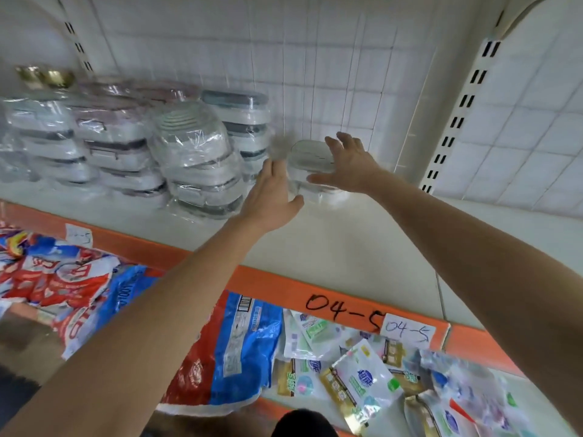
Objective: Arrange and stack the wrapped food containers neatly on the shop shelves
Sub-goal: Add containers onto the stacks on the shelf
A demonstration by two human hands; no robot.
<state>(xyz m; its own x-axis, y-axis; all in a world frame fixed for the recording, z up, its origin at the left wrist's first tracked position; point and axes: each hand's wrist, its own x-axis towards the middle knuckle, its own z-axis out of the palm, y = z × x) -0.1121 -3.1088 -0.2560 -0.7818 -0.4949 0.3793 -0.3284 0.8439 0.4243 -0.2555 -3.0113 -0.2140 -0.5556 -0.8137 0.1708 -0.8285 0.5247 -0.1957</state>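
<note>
A wrapped clear food container (310,160) stands at the back of the cream shelf (353,247), right of the stacks. My left hand (271,192) is at its left side, fingers blurred, thumb apart. My right hand (347,164) hovers over its right side with fingers spread; I cannot tell if either hand touches it. To the left stand stacks of wrapped containers: a clear leaning stack (198,162), a teal-lidded stack (249,127) behind it, and pink-lidded stacks (116,137).
The shelf has an orange front edge (271,285) marked 04-5. Below it lie red and blue bags (227,354) and several small pouches (356,376). A slotted white upright (457,121) rises at the right. Gold bowls (44,77) sit far left.
</note>
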